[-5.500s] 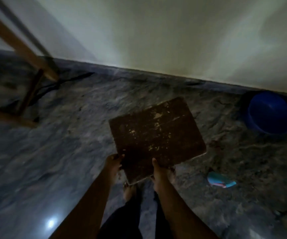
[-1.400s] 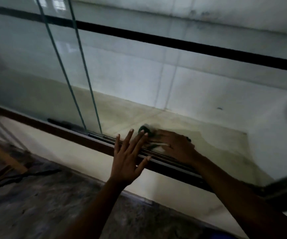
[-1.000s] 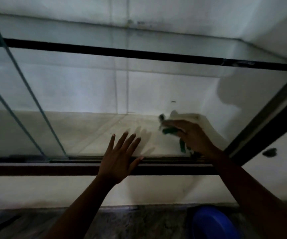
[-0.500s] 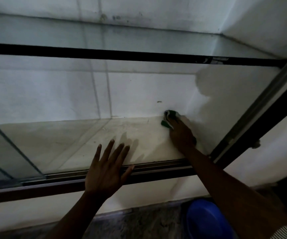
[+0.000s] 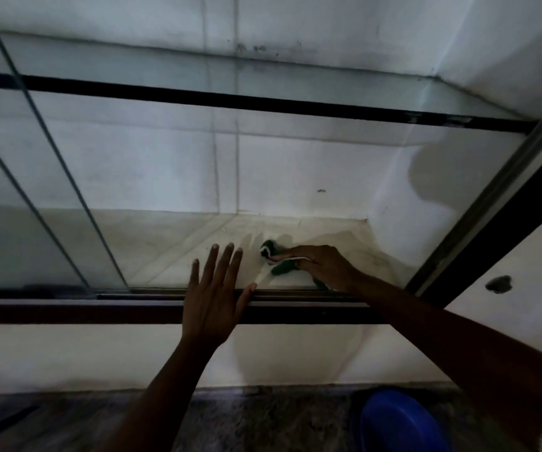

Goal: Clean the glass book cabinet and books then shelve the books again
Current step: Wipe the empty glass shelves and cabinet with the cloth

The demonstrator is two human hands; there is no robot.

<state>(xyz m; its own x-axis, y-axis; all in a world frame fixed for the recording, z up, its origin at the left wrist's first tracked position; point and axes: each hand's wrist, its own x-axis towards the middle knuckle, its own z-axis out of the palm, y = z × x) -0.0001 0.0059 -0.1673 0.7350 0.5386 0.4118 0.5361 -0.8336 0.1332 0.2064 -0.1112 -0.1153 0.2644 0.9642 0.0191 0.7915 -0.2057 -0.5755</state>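
Shelf (image 5: 171, 249): behind the front rail (image 5: 67, 311), below the upper shelf (image 5: 263, 107).
Glass panes (image 5: 34, 190): left, standing in the rail.
Left hand (image 5: 212, 301): over the rail, fingers possibly touching the shelf.
Right hand (image 5: 325, 265): inside, right of the left hand, holding the cloth (image 5: 277, 259) on the shelf.
Basin (image 5: 400, 422): on the floor (image 5: 67, 425), lower right.

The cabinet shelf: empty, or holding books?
No books: the shelf is bare where it shows; the right hand holds a green cloth on it.

The right hand (image 5: 325, 265) hides most of the cloth (image 5: 282, 268).
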